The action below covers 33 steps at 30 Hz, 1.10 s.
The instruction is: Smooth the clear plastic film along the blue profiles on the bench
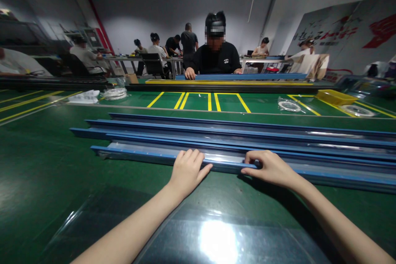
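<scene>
The nearest blue channel is lying on the bench from centre-left to the right frame edge, its long axis running crosswise, the left hand gripping its near rim mid-frame, the right hand pinching that rim, neither standing nearer.
</scene>
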Tool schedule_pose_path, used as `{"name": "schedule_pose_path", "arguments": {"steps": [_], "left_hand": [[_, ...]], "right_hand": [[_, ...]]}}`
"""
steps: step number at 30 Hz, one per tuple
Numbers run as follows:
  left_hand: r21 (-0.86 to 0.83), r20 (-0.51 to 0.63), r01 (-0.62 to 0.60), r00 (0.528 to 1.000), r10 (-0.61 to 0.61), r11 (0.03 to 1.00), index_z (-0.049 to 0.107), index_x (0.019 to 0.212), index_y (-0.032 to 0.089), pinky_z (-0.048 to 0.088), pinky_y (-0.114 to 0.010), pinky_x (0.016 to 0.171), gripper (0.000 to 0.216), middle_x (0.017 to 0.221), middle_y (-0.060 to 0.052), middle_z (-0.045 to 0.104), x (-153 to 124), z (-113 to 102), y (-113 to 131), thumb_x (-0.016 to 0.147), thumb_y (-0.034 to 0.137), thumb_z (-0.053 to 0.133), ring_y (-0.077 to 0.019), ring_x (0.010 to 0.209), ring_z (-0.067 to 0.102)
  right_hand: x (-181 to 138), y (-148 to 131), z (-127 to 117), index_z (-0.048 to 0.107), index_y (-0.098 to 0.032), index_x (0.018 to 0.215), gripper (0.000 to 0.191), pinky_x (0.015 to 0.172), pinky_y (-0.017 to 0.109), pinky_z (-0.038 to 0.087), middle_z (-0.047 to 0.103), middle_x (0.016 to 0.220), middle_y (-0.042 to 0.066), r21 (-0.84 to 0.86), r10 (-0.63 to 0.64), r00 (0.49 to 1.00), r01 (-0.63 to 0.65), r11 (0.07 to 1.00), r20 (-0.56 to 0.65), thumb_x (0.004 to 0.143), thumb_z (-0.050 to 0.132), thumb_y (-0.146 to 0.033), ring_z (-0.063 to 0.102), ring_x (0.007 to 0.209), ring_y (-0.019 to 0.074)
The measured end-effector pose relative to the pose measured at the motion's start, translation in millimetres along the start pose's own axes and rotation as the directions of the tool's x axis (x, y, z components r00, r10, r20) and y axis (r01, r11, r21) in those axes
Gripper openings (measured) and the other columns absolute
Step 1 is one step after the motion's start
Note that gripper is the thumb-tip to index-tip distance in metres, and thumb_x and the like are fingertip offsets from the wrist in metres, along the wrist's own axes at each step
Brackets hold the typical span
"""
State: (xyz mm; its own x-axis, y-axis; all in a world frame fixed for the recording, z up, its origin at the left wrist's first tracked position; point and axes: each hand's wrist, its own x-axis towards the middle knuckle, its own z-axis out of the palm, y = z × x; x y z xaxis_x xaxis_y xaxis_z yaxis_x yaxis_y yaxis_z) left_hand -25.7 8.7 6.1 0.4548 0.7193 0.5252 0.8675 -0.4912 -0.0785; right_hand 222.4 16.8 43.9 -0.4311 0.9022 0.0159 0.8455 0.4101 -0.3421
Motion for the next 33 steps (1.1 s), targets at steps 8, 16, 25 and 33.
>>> {"name": "schedule_pose_path", "arguments": {"steps": [8,16,25,33], "left_hand": [[-0.002,-0.001,-0.002,1.0,0.002,1.0,0.053,0.073,0.017,0.029,-0.032,0.063,0.028,0.072,-0.003,0.056,0.7,-0.4,1.5,0.083,0.039,0.039,-0.0178,0.07,0.047],[0.0,0.001,-0.002,1.0,0.002,1.0,0.053,0.073,0.017,0.029,-0.032,0.063,0.027,0.072,-0.003,0.056,1.5,-1.2,2.6,0.083,0.039,0.039,-0.018,0.07,0.047],[-0.009,0.004,0.0,1.0,0.0,1.0,0.053,0.073,0.017,0.029,-0.032,0.063,0.027,0.073,-0.003,0.056,1.4,-1.7,2.6,0.083,0.038,0.039,-0.0179,0.071,0.047],[-0.016,0.004,-0.004,1.0,0.005,1.0,0.053,0.073,0.018,0.029,-0.032,0.063,0.027,0.072,-0.004,0.056,1.0,-2.0,2.5,0.083,0.038,0.039,-0.018,0.071,0.047]], "right_hand": [[-2.6,-3.9,2.2,0.057,-0.021,0.073,0.031,0.055,0.023,0.031,0.059,0.072,0.001,-0.216,-0.071,0.997,0.067,0.974,-0.013,0.076,0.044,-0.048,0.053,0.065,0.0148],[-5.2,-4.1,6.2,0.056,-0.02,0.07,0.031,0.054,0.023,0.029,0.058,0.072,0.001,-0.357,-0.121,0.991,0.09,0.93,-0.065,0.079,0.04,-0.046,0.054,0.066,0.0143],[-4.5,-4.5,9.6,0.055,-0.02,0.073,0.032,0.052,0.024,0.028,0.059,0.073,0.002,-0.456,-0.118,0.99,0.068,0.887,-0.081,0.079,0.038,-0.047,0.055,0.067,0.0152],[-5.2,-7.8,8.2,0.055,-0.02,0.076,0.033,0.053,0.025,0.029,0.06,0.074,0.004,-0.437,-0.123,0.99,0.083,0.896,-0.064,0.079,0.036,-0.047,0.055,0.068,0.0161]]}}
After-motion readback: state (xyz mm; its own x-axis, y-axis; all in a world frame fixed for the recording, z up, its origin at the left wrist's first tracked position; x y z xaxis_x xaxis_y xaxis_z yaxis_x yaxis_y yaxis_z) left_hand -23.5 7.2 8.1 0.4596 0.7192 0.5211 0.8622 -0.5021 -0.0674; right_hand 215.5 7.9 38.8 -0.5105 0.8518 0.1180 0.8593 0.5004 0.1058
